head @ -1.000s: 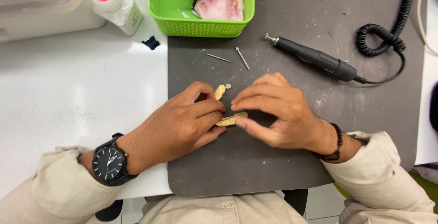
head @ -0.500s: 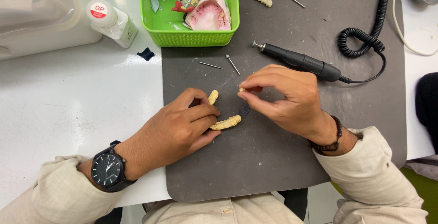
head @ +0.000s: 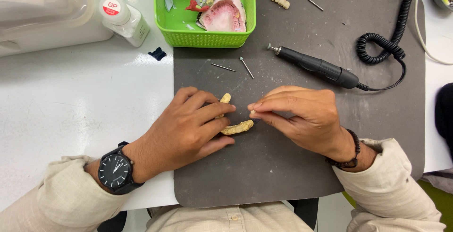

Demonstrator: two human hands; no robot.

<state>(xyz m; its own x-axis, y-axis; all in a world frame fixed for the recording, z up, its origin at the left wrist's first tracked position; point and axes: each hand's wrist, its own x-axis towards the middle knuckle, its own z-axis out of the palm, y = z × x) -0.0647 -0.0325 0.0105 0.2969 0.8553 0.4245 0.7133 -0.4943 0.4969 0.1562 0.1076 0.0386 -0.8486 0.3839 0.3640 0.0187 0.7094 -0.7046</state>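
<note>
Far left on the white bench: a clear plastic box at the back corner, then a small white bottle with a red-and-white cap lying tilted, and a little dark scrap just beside the left edge of the grey mat. On the left wrist, a black watch. Left hand flat over the mat near its left edge, fingers closed on a yellowish curved dental arch, one end showing above the fingers, the other below them. Behind, across the back edge of the mat, a green basket with pink dental casts inside; two thin metal burs on the mat in front of it. Right hand at the mat's middle, thumb and forefinger pinched together on a tiny pale piece, just beside the arch, not touching it. Farther right, a black handpiece lying slanted, its coiled cable toward the right back corner. A small row of teeth near the back edge.
</note>
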